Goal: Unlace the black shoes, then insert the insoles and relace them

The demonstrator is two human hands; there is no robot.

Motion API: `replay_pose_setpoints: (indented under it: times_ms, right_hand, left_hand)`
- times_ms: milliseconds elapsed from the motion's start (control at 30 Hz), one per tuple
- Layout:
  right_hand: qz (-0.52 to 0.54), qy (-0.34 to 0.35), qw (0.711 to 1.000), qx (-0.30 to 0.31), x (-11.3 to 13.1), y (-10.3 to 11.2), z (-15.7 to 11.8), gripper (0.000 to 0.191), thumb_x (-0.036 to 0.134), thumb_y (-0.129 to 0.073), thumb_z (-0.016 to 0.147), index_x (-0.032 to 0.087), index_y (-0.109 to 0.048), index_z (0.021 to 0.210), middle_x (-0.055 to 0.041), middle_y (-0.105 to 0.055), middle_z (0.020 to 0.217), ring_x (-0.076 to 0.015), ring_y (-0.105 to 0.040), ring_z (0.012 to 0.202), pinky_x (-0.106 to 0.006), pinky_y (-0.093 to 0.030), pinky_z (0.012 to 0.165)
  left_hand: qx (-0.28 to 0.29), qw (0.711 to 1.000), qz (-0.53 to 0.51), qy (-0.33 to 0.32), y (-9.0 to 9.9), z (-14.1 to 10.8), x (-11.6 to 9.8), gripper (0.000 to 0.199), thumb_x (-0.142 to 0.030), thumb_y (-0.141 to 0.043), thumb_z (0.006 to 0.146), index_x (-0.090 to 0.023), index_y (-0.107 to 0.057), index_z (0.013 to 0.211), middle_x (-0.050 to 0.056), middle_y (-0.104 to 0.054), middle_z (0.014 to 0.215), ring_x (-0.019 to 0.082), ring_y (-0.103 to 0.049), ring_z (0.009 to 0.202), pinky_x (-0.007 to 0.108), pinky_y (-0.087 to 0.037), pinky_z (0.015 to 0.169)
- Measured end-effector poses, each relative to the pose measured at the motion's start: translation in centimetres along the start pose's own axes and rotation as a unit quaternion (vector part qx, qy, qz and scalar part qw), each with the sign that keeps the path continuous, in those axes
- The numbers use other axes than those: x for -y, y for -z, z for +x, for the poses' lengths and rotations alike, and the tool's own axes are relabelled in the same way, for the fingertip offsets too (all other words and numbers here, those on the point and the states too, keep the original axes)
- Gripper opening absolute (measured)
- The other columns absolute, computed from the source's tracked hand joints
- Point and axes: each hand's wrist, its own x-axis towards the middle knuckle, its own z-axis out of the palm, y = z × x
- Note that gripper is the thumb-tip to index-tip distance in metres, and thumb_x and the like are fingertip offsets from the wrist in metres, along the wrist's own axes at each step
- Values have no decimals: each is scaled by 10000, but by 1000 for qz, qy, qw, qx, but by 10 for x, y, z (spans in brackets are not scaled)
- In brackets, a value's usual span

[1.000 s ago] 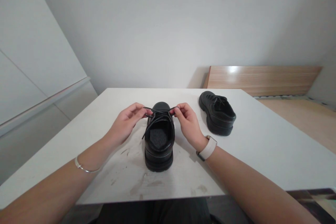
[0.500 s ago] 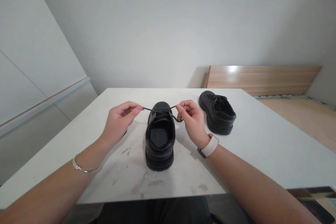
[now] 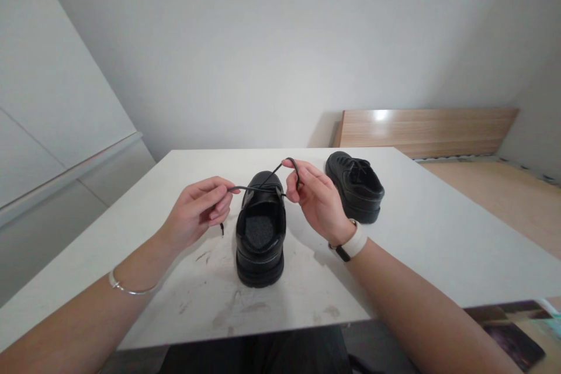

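A black lace-up shoe [image 3: 260,257] stands on the white table with its heel toward me. To its left, my left hand [image 3: 199,210] pinches one end of the black shoelace [image 3: 248,189], and the lace tip hangs below the fingers. My right hand [image 3: 318,198], on the other side of the shoe, grips the other lace end, which bends in a loop over the index finger. Both strands run from the shoe's tongue area, pulled apart above it. The second black shoe [image 3: 359,196], its lace tied, sits just beyond my right hand.
The white table [image 3: 175,315] has brownish smudges near its front edge. A wooden headboard [image 3: 429,128] and a bare bed base [image 3: 491,193] are at the right. White cabinet panels [image 3: 56,128] line the left, and a pale wall rises behind.
The right-hand lace now loops over my right index finger instead of being stretched straight out. My left hand has come slightly lower, its lace tip now showing beneath it. The view has shifted slightly.
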Motion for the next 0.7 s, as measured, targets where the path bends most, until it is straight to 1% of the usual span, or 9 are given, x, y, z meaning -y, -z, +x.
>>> replay_pose_setpoints:
  times_ms: [67,133,200,267,333,433,533,633,700]
  right_hand:
    - [-20,18,1000,-13,-3,2,-1,382,531,-628,860,234,-671,1096,35,-527,646,-87,-314,463,-267,-225,446]
    - [-65,59,995,-35,-3,3,-3,340,519,-628,887,242,-684,1074,39,-537,626,-83,-300,443,-267,-209,434]
    - [-116,102,987,-38,0,3,-7,315,517,-601,920,228,-721,954,20,-570,618,-96,-385,464,-273,-287,453]
    - [-149,121,981,-11,3,3,-11,437,531,-502,972,208,-734,792,-19,-620,633,-128,-511,536,-297,-402,525]
    - [-175,116,978,12,2,4,-10,534,522,-424,1004,201,-724,701,-47,-669,675,-164,-611,651,-332,-484,648]
    - [-235,100,966,-28,-11,9,-2,355,454,-555,950,199,-722,767,-39,-701,758,-176,-643,750,-338,-504,736]
    - [-261,47,963,-49,-32,17,8,203,389,-693,838,197,-725,898,-33,-706,815,-165,-623,732,-316,-508,687]
    - [-256,12,966,-23,-47,23,13,225,394,-697,824,195,-735,921,-51,-721,867,-166,-626,742,-325,-534,692]
    - [-254,11,967,-20,-50,24,13,224,398,-687,831,192,-736,902,-58,-724,883,-171,-635,766,-328,-546,705]
  left_hand:
    - [4,1000,-4,4,-1,-1,0,195,-360,-779,778,-182,-736,846,-26,-433,546,60,-311,454,201,-220,417]
    - [12,1000,-4,6,-1,-2,0,186,-358,-783,776,-193,-742,851,-28,-430,540,60,-297,448,201,-197,416]
    - [27,1000,5,-3,0,-3,0,194,-384,-765,793,-199,-747,848,-21,-435,543,76,-319,453,215,-217,421]
    - [46,998,40,-35,2,-3,1,280,-456,-705,836,-185,-748,781,20,-494,584,125,-427,518,263,-325,466]
    - [50,990,105,-73,4,-2,3,435,-518,-602,899,-173,-725,663,75,-577,681,185,-533,657,329,-435,596]
    - [1,970,221,-101,3,1,8,495,-497,-546,943,-177,-659,582,82,-636,798,210,-583,816,350,-469,786]
    - [-63,952,289,-75,-1,5,16,300,-465,-652,884,-185,-691,784,51,-671,824,204,-612,823,334,-481,808]
    - [-77,953,290,-43,-6,8,22,360,-486,-712,824,-178,-721,1010,84,-723,960,226,-658,873,347,-517,806]
    - [-79,952,292,-43,-8,9,24,365,-486,-721,809,-172,-746,993,102,-729,1008,240,-671,913,359,-531,827]
